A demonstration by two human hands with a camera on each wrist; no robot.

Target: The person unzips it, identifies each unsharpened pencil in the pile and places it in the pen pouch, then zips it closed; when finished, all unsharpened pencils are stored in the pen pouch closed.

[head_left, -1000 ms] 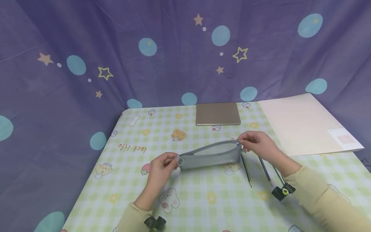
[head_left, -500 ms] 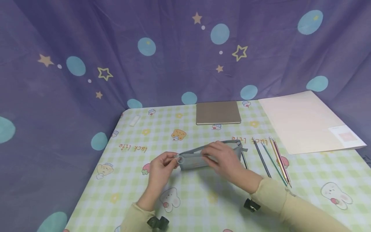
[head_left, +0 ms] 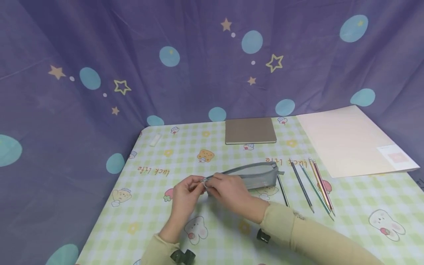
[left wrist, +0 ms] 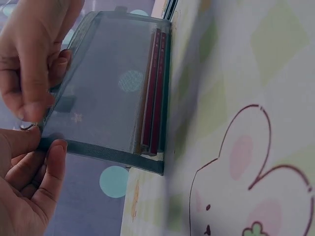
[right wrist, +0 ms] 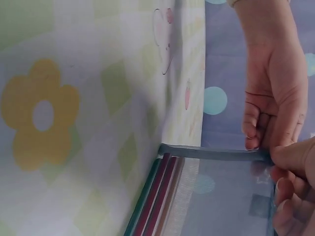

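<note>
A grey see-through mesh pencil case (head_left: 261,178) stands upright at mid-table, its zipped top gaping toward the right end. My left hand (head_left: 187,193) pinches its left top corner. Right beside it, my right hand (head_left: 228,191) pinches at the zipper pull at that same end; the fingers mostly hide the pull. Through the mesh, several pencils (left wrist: 156,93) show lying along the bottom of the case. In the right wrist view, the fingertips of the right hand (right wrist: 293,189) meet those of the left hand (right wrist: 275,98) at the corner.
Several loose pencils (head_left: 318,187) lie right of the case, one pencil (head_left: 283,190) close to its end. Farther back are a brown notebook (head_left: 250,131), a large cream folder (head_left: 351,143) and a small white eraser-like block (head_left: 155,140). A purple curtain (head_left: 185,88) borders the table.
My right hand has let go of the case's right end and moved left along the top to the zipper end. The left hand has kept its pinch on the left corner.
</note>
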